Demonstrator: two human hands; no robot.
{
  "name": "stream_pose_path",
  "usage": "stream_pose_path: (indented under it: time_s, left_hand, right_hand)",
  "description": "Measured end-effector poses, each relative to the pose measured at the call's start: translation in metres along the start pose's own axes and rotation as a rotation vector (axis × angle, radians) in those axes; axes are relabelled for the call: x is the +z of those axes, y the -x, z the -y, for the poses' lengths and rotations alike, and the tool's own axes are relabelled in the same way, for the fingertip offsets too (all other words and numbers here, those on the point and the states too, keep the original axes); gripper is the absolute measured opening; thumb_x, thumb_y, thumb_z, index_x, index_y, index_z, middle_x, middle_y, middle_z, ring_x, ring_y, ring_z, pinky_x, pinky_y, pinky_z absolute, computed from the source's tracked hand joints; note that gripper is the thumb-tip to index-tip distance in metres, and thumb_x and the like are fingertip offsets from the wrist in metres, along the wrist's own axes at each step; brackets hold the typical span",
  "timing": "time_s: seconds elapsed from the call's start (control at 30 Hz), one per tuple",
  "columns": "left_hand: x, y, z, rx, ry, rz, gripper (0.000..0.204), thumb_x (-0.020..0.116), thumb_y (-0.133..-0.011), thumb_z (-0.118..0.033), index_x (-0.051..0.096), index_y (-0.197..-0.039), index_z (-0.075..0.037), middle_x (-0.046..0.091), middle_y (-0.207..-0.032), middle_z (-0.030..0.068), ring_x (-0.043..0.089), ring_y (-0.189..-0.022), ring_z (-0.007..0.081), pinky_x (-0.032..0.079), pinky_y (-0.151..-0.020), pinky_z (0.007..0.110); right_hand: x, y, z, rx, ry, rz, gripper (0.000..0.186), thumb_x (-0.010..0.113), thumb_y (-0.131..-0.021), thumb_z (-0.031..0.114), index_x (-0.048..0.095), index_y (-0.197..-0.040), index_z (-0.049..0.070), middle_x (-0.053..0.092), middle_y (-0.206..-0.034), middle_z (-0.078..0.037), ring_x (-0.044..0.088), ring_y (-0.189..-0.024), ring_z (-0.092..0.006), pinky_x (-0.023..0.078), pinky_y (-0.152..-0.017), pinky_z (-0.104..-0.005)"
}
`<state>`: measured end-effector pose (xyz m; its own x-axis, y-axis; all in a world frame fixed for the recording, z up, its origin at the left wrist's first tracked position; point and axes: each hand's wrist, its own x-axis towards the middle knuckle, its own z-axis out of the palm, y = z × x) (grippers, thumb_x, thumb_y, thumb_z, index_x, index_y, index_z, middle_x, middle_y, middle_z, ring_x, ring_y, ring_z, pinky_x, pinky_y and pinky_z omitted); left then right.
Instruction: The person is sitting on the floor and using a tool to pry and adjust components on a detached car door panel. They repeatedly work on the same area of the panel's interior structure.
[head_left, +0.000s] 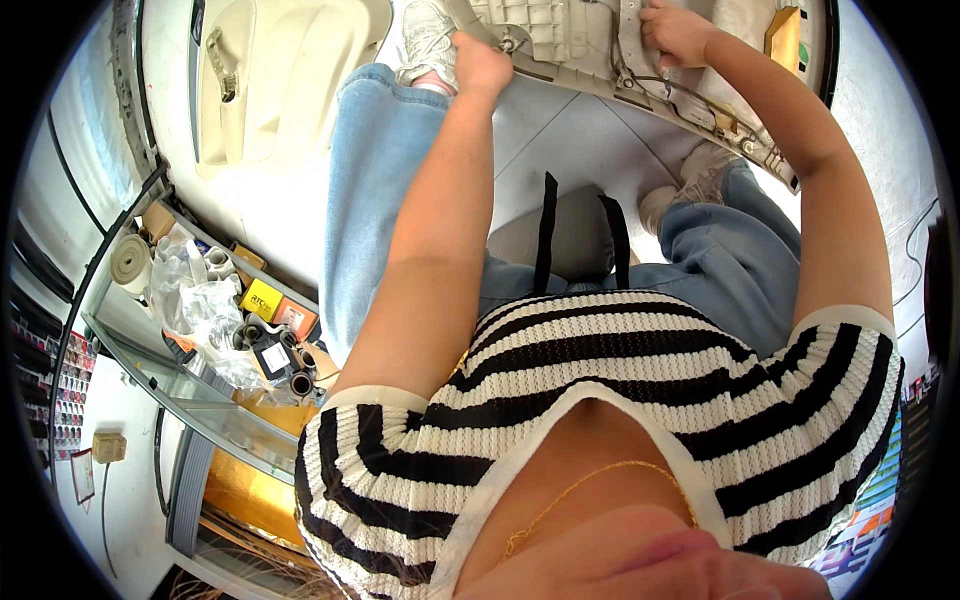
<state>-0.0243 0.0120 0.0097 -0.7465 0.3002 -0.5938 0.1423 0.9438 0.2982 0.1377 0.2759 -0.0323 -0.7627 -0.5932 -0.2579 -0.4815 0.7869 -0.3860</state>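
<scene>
A cream car door panel [540, 28] lies at the top with its ribbed back side showing, and thin dark wiring runs along it. My left hand [483, 66] is closed at its near left edge, beside my white sneaker [428, 38]; the fingers are partly hidden. Farther right, my right hand [682, 34] rests on the panel with its fingers curled in beside the wiring [628, 78]. What those fingers pinch, if anything, is too small to make out.
Another cream door panel [275, 95] stands at the upper left. A glass case [190, 385] at the left holds boxes, plastic bags and a rolled strip [130, 262]. Between my legs is a grey rounded seat [570, 235], on the tiled floor [560, 130].
</scene>
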Motion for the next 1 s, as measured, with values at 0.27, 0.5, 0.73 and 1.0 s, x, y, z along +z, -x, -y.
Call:
stream_pose_path:
  time_s: [0.27, 0.5, 0.73, 1.0]
  left_hand:
    - [0.0, 0.0, -0.001, -0.022, 0.043, 0.01, 0.052, 0.055, -0.078, -0.01, 0.023, -0.112, 0.012, 0.056, -0.101, 0.0325, 0.056, -0.097, 0.0416, 0.045, -0.086, 0.041]
    - [0.003, -0.002, 0.003, -0.029, 0.051, -0.001, 0.053, 0.055, -0.078, -0.01, 0.022, -0.113, 0.012, 0.055, -0.103, 0.0322, 0.056, -0.098, 0.0416, 0.044, -0.087, 0.041]
    - [0.001, -0.004, 0.001, -0.045, 0.037, 0.023, 0.05, 0.056, -0.078, -0.011, 0.026, -0.112, 0.012, 0.053, -0.108, 0.0325, 0.054, -0.104, 0.0405, 0.042, -0.09, 0.038]
    - [0.003, -0.007, 0.004, -0.03, 0.02, 0.026, 0.055, 0.056, -0.077, -0.012, 0.021, -0.112, 0.012, 0.056, -0.102, 0.0321, 0.057, -0.097, 0.041, 0.045, -0.087, 0.041]
  right_hand:
    - [-0.002, 0.014, 0.008, 0.245, -0.058, 0.007, 0.021, 0.065, -0.063, 0.037, 0.064, -0.069, 0.016, 0.061, -0.076, -0.001, 0.055, -0.086, -0.0211, 0.038, -0.08, -0.0395]
    - [-0.006, 0.024, 0.021, 0.36, -0.092, -0.035, 0.02, 0.067, -0.061, 0.034, 0.063, -0.071, 0.017, 0.06, -0.076, -0.002, 0.055, -0.084, -0.0206, 0.038, -0.079, -0.0381]
    - [-0.003, 0.006, 0.004, -0.029, 0.147, -0.049, 0.016, 0.062, -0.06, 0.033, 0.061, -0.066, 0.018, 0.059, -0.079, 0.002, 0.052, -0.088, -0.0186, 0.037, -0.08, -0.0355]
    - [-0.012, -0.011, 0.002, -0.223, 0.099, -0.038, 0.011, 0.058, -0.071, 0.027, 0.061, -0.07, 0.016, 0.059, -0.078, 0.002, 0.053, -0.082, -0.0184, 0.04, -0.075, -0.0338]
